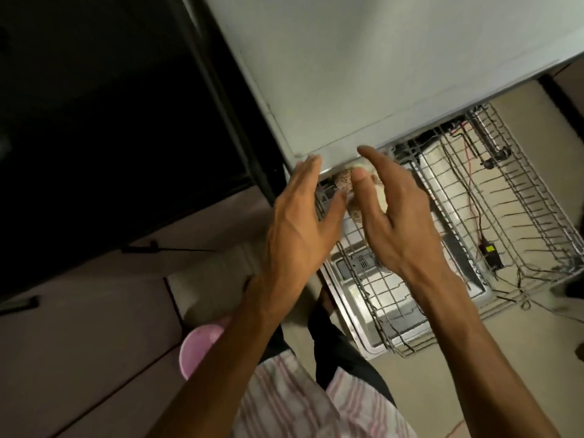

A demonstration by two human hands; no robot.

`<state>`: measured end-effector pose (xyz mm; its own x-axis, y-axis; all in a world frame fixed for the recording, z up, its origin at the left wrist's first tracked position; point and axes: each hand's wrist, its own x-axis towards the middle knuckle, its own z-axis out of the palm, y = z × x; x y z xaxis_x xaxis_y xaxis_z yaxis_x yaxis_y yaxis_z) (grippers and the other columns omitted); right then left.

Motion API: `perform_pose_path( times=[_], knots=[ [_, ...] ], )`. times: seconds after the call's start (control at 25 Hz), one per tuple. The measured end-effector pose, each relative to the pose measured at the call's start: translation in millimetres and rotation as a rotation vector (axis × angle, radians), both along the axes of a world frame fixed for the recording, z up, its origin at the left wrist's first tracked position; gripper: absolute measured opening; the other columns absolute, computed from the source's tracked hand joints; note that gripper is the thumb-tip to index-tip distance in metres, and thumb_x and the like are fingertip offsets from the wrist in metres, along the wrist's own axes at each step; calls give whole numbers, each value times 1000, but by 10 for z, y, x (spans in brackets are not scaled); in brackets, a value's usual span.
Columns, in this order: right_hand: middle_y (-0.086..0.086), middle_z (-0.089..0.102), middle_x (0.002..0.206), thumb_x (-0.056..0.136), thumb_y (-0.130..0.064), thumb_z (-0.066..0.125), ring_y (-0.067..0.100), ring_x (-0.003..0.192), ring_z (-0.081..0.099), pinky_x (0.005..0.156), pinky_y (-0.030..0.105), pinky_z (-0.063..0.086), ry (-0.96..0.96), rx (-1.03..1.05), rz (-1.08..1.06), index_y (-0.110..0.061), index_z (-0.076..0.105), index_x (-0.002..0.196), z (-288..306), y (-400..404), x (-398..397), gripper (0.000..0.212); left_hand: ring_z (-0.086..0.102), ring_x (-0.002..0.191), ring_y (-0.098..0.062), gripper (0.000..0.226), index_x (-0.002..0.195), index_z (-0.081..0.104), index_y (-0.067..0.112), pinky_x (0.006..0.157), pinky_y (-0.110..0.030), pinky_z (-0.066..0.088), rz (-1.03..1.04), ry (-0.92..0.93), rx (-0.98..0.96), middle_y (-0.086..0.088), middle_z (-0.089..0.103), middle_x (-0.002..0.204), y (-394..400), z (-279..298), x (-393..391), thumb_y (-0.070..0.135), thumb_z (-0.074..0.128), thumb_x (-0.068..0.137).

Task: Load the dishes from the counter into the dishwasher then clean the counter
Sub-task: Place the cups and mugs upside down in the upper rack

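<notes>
My left hand (300, 222) and my right hand (401, 222) reach forward side by side, fingers straight, over the near left corner of the pulled-out wire dishwasher rack (505, 197). Between them a speckled beige dish (343, 182) stands in the rack, mostly hidden by my thumbs and the right palm. Both thumbs lie close to the dish; I cannot tell whether they touch it. The rack sits above the lowered steel dishwasher door (357, 295).
A pale grey countertop (347, 74) overhangs the rack's far end. A dark surface (94, 105) fills the left. A pink bowl (197, 346) shows under my left forearm. Black and red cables with a small black box (491, 256) lie under the rack's right part.
</notes>
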<state>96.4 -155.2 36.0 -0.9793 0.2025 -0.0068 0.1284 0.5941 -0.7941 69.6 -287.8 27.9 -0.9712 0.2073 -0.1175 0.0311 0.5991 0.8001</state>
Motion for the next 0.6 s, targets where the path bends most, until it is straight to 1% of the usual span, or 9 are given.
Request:
perform_pose_path(
  times=[0.08, 0.16, 0.32, 0.36, 0.48, 0.6],
  knots=[
    [-2, 49, 145, 102, -47, 34, 6, 133, 41, 109, 31, 38, 17, 6, 53, -17, 43, 145, 109, -202, -76, 53, 33, 143, -16, 62, 149, 36, 14, 115, -31, 33, 76, 14, 0, -6, 38, 154, -234, 102, 13, 34, 60, 95],
    [-3, 48, 146, 103, -48, 34, 7, 135, 41, 110, 39, 39, 35, 14, 120, -18, 42, 145, 226, -441, -163, 52, 36, 141, -16, 61, 147, 39, 12, 113, -28, 34, 169, 69, 27, -8, 42, 151, -537, 181, 35, 33, 61, 95],
    [-1, 49, 145, 103, -46, 35, 6, 134, 39, 109, 38, 39, 77, 27, 243, -16, 43, 144, 437, -973, -344, 52, 33, 141, -8, 60, 148, 38, 16, 111, -18, 31, 358, 86, 67, -2, 39, 153, -1153, 318, 54, 34, 60, 95],
    [-1, 49, 145, 102, -47, 35, 7, 134, 40, 109, 38, 40, 79, 33, 279, -17, 43, 144, 469, -1118, -401, 52, 33, 140, -7, 60, 148, 38, 17, 111, -18, 31, 402, 87, 65, -1, 39, 153, -1303, 351, 43, 34, 60, 95],
    [-2, 45, 147, 101, -53, 32, 10, 134, 41, 106, 42, 44, 48, 14, 394, -22, 40, 146, 530, -1523, -562, 54, 33, 139, -8, 59, 149, 37, 20, 110, -26, 34, 537, 58, 38, 1, 37, 154, -1691, 441, -2, 35, 58, 96],
    [-3, 44, 148, 101, -53, 31, 8, 137, 37, 110, 41, 39, 43, 52, 549, -22, 39, 146, 581, -2003, -718, 55, 36, 139, -11, 58, 149, 37, 19, 107, -24, 33, 689, 49, 50, 0, 39, 153, -2131, 484, -37, 35, 57, 96]
  ],
)
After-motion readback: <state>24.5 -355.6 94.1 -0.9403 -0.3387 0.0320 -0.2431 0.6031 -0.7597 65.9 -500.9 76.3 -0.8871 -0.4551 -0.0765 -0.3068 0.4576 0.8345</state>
